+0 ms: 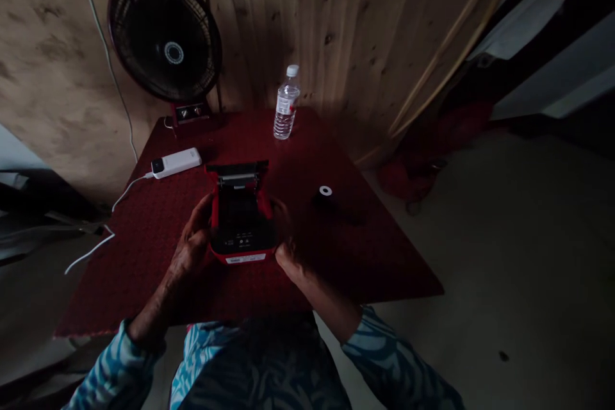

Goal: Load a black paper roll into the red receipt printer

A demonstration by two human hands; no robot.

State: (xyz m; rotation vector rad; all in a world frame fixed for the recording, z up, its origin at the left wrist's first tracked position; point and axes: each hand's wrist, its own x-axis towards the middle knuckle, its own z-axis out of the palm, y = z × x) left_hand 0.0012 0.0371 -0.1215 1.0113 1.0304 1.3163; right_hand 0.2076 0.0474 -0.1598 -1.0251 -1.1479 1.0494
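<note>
A small red and black portable printer (241, 224) sits on the red tabletop (120, 269) with its lid standing open at the far side. My left hand (193, 237) grips its left side, and my right hand (287, 237) holds its right side, with the fingers in shadow. The inside of the printer is dark and hard to make out. To the right, a small dark roll with a white core (325, 191) lies on the table, apart from both hands.
A white power bank (175, 163) with a white cable lies at the left, and a plastic water bottle (287, 102) stands at the back. Behind the table are a black fan (166, 35) and a wooden wall. The floor lies beyond the table's right edge.
</note>
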